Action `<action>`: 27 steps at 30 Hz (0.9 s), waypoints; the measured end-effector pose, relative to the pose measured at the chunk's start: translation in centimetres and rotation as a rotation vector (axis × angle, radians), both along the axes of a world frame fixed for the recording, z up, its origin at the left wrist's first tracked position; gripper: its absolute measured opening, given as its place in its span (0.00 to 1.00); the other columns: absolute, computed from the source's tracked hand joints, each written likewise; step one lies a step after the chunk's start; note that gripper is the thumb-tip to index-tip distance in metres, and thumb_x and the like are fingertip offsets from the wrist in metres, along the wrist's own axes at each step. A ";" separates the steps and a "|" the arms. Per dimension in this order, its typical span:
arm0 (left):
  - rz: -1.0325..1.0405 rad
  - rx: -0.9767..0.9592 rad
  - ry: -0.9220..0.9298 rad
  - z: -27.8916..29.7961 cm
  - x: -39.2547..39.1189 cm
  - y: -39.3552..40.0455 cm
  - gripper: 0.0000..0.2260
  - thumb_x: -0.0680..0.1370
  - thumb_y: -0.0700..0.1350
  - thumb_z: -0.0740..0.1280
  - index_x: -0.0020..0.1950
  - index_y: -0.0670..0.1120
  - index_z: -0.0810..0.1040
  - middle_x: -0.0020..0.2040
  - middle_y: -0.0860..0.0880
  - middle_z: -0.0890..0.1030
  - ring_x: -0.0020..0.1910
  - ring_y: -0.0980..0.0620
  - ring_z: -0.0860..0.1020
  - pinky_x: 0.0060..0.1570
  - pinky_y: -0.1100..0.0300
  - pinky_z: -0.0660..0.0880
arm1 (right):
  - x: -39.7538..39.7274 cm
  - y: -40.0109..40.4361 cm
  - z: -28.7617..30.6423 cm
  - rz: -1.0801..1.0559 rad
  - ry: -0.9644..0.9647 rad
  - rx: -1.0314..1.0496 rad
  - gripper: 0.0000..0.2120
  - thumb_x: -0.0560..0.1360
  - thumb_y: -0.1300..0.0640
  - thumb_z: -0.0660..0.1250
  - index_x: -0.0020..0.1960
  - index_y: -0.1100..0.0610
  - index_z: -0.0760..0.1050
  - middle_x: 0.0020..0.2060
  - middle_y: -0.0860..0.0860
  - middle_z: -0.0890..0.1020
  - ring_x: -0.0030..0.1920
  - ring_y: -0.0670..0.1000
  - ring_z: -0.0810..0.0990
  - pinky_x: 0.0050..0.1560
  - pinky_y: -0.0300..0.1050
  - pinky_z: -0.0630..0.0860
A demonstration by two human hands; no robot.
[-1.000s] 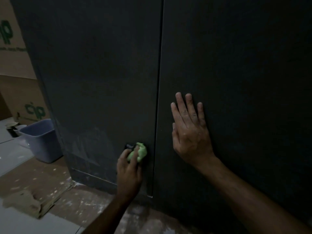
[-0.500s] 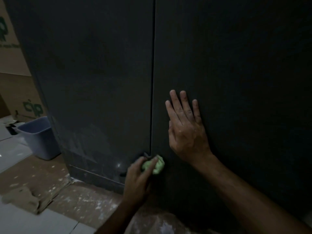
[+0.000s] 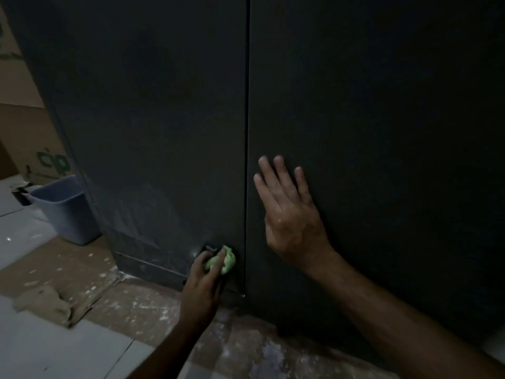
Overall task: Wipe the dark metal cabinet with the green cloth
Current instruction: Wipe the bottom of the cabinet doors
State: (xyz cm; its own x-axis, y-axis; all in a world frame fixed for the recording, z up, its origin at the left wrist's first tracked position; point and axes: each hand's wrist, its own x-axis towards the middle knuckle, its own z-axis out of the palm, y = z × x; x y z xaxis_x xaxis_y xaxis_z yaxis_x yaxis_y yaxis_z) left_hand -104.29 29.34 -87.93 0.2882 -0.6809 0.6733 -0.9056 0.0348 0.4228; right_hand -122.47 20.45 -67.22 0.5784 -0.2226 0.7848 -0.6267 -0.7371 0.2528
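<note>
The cabinet (image 3: 355, 119) fills most of your view, two dark doors meeting at a thin vertical seam, its bottom edge sitting on the speckled floor (image 3: 164, 305). Your left hand (image 3: 203, 280) has its fingers curled round the bunched green cloth (image 3: 225, 262) and presses it against the left door, just beside the seam and close to the bottom edge. A small dark fitting (image 3: 208, 248) sits right above the cloth; it is too dim to say what it is. Your right hand (image 3: 291, 214) lies flat on the right door, fingers straight and spread, bracing you.

Watch a few things from here. The cloth is wadded into a small ball, so each pass probably covers little, and the pale streaks to the left on that door could be missed in this poor light. The fitting could snag the cloth if you rub up into it. Working this low, the cloth may drag onto the dusty floor and carry grit back onto the metal. Your bare palm may also leave a print on the right door. A blue bin (image 3: 68, 212) stands near the cabinet's left corner, well clear.
</note>
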 end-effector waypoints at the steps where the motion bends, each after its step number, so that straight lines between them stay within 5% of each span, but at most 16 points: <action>1: 0.030 0.016 0.082 -0.4 -0.5 -0.2 0.24 0.79 0.40 0.69 0.75 0.49 0.71 0.70 0.42 0.67 0.66 0.42 0.73 0.63 0.56 0.72 | -0.1 0.3 -1.2 0.015 0.073 -0.001 0.30 0.72 0.61 0.60 0.75 0.63 0.66 0.77 0.59 0.61 0.79 0.60 0.55 0.78 0.62 0.52; 4: 0.240 -0.122 0.580 2.3 -2.7 -2.9 0.17 0.81 0.37 0.64 0.70 0.36 0.72 0.67 0.37 0.67 0.63 0.39 0.72 0.61 0.64 0.66 | -0.4 0.9 -4.1 0.106 0.269 0.021 0.31 0.70 0.60 0.64 0.73 0.63 0.68 0.75 0.60 0.65 0.77 0.60 0.59 0.76 0.64 0.53; 6: 0.449 -0.204 1.073 5.2 -3.4 -5.4 0.18 0.84 0.43 0.59 0.69 0.32 0.71 0.66 0.33 0.67 0.62 0.36 0.72 0.61 0.60 0.66 | -0.1 1.0 -4.8 0.150 0.327 0.050 0.30 0.71 0.60 0.63 0.73 0.63 0.67 0.75 0.60 0.65 0.77 0.59 0.58 0.75 0.62 0.52; 7: 0.525 -0.238 1.160 6.5 -4.0 -6.1 0.20 0.84 0.47 0.57 0.68 0.32 0.72 0.66 0.32 0.68 0.61 0.36 0.72 0.63 0.55 0.67 | 0.1 0.9 -4.9 0.163 0.327 0.073 0.30 0.72 0.60 0.61 0.73 0.63 0.67 0.75 0.60 0.65 0.77 0.59 0.58 0.76 0.60 0.53; 9: 0.434 -0.280 0.886 6.8 -6.7 -5.6 0.23 0.81 0.49 0.57 0.68 0.33 0.72 0.66 0.34 0.69 0.63 0.39 0.71 0.66 0.51 0.67 | 0.3 0.6 -4.9 0.176 0.314 0.110 0.28 0.74 0.60 0.57 0.73 0.64 0.68 0.75 0.60 0.65 0.78 0.58 0.58 0.78 0.57 0.53; 12: 0.126 -0.166 0.548 1.8 -9.6 -3.0 0.19 0.82 0.44 0.60 0.72 0.42 0.69 0.71 0.45 0.64 0.67 0.51 0.67 0.69 0.64 0.63 | 0.6 0.2 -5.2 0.156 0.318 0.103 0.28 0.74 0.60 0.54 0.73 0.64 0.68 0.76 0.60 0.65 0.78 0.58 0.57 0.79 0.54 0.52; 15: 0.273 -0.046 0.712 -1.5 -5.8 -2.6 0.14 0.83 0.39 0.61 0.67 0.35 0.74 0.68 0.40 0.66 0.65 0.40 0.71 0.68 0.54 0.66 | 0.8 0.2 -5.8 0.118 0.321 0.054 0.29 0.72 0.62 0.59 0.74 0.64 0.67 0.76 0.59 0.64 0.78 0.58 0.57 0.78 0.55 0.51; 19: 0.619 -0.075 1.080 2.1 -1.2 -5.0 0.16 0.84 0.40 0.59 0.63 0.28 0.72 0.65 0.28 0.67 0.62 0.32 0.70 0.65 0.51 0.65 | 0.8 -0.3 -6.1 0.108 0.316 0.025 0.30 0.72 0.63 0.60 0.74 0.64 0.66 0.76 0.59 0.63 0.79 0.58 0.55 0.79 0.53 0.49; 21: 0.502 -0.210 0.896 3.5 -3.4 -5.3 0.14 0.83 0.41 0.61 0.65 0.33 0.72 0.66 0.34 0.68 0.60 0.38 0.73 0.64 0.49 0.70 | 0.9 -0.5 -6.4 0.113 0.296 0.021 0.29 0.73 0.62 0.59 0.74 0.63 0.66 0.77 0.59 0.63 0.79 0.57 0.54 0.79 0.54 0.49; 24: 0.177 -0.203 0.741 0.6 -9.1 -3.7 0.15 0.83 0.44 0.60 0.69 0.45 0.68 0.67 0.48 0.65 0.61 0.54 0.72 0.64 0.62 0.70 | 1.6 -0.5 -7.0 0.108 0.253 0.019 0.28 0.75 0.61 0.56 0.74 0.63 0.66 0.77 0.58 0.62 0.79 0.57 0.54 0.79 0.55 0.48; 27: 0.142 -0.067 0.740 -3.3 -8.8 -2.1 0.10 0.83 0.40 0.61 0.63 0.39 0.74 0.65 0.44 0.65 0.60 0.44 0.74 0.63 0.71 0.64 | 2.0 -0.2 -7.5 0.086 0.241 0.004 0.28 0.74 0.61 0.59 0.75 0.63 0.65 0.78 0.58 0.61 0.80 0.58 0.53 0.79 0.56 0.47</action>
